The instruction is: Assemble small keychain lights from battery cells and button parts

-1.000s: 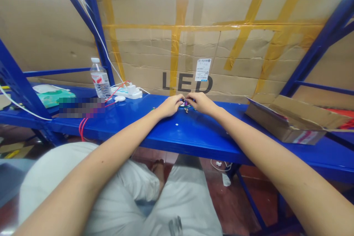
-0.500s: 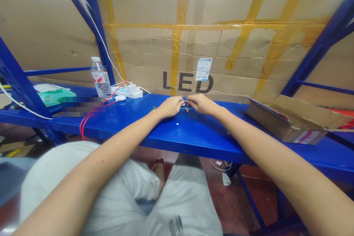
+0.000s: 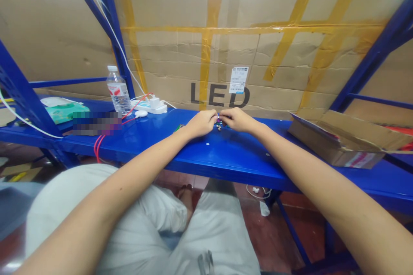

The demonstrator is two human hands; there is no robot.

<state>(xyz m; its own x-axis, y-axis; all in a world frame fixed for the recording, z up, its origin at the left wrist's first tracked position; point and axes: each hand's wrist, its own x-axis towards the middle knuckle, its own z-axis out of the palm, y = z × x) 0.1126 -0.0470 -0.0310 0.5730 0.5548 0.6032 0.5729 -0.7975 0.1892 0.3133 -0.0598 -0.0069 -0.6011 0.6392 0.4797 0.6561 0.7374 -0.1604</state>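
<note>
My left hand (image 3: 203, 123) and my right hand (image 3: 237, 119) meet over the blue shelf (image 3: 206, 154), fingertips closed in a pinch and nearly touching. Between them is a small shiny multicoloured piece (image 3: 218, 122), purple and metallic, with a short gold-looking part hanging beneath. Both hands seem to grip it, though the fingers cover most of it and its kind cannot be made out. A bit of something green (image 3: 178, 127) shows just left of my left hand, partly hidden behind it.
Behind the shelf stands a large taped cardboard box (image 3: 167, 64) marked LED. To the left are a water bottle (image 3: 118, 92), a white power strip (image 3: 156, 106), red cables (image 3: 97, 146) and a green packet (image 3: 69, 113). At right lies an open cardboard box (image 3: 338, 146).
Both hands stay at nearly the same spot. My fingers have shifted slightly around the small shiny piece, and a little more of the green thing shows at the left.
</note>
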